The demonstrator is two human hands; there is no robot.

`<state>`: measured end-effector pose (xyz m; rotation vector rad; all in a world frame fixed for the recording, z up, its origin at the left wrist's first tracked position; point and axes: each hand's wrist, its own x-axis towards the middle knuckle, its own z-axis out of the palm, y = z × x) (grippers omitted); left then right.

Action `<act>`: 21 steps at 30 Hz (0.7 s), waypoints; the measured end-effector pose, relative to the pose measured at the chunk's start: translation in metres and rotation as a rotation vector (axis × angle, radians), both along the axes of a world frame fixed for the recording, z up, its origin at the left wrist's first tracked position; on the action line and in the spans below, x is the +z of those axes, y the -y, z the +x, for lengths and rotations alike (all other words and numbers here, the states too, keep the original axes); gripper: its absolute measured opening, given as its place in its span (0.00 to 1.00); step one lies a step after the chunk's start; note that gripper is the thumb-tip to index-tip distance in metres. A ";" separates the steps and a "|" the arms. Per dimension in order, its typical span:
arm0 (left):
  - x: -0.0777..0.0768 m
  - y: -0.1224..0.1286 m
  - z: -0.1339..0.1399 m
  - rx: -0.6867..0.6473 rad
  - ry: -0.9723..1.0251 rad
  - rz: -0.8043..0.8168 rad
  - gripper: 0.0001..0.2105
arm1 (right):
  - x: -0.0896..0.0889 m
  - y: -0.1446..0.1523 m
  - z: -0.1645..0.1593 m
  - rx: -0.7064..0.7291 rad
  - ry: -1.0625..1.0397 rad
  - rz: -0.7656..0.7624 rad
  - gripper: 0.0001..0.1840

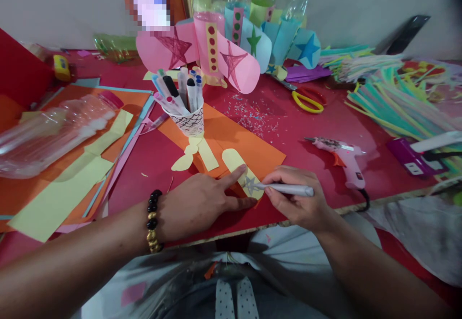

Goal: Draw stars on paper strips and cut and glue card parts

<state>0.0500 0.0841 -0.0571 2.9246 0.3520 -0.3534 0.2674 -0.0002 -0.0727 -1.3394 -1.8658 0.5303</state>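
Note:
My right hand (301,196) grips a silver-grey marker (290,189), its tip on a pale yellow rounded paper strip (234,158). A grey star (250,183) is drawn on the strip near its lower end. My left hand (202,201) lies flat with two fingers spread, pressing the strip down on either side of the star. Under part of the strip is an orange paper sheet (249,138). Just beyond my left hand lie small yellow paper cutouts (208,155). A decorated paper cup (191,122) full of markers stands behind them.
A pink hot glue gun (348,158) lies to the right, its cord over the table edge. Yellow-handled scissors (306,102), pipe cleaners (393,97) and a purple power socket (415,155) are farther out. Decorated bottles (209,40) stand at the back. At left, a clear plastic bottle (61,131) rests on papers.

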 end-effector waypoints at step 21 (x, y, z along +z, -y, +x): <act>-0.001 -0.001 -0.003 0.013 0.033 -0.027 0.26 | 0.001 -0.002 0.000 0.051 -0.011 -0.016 0.03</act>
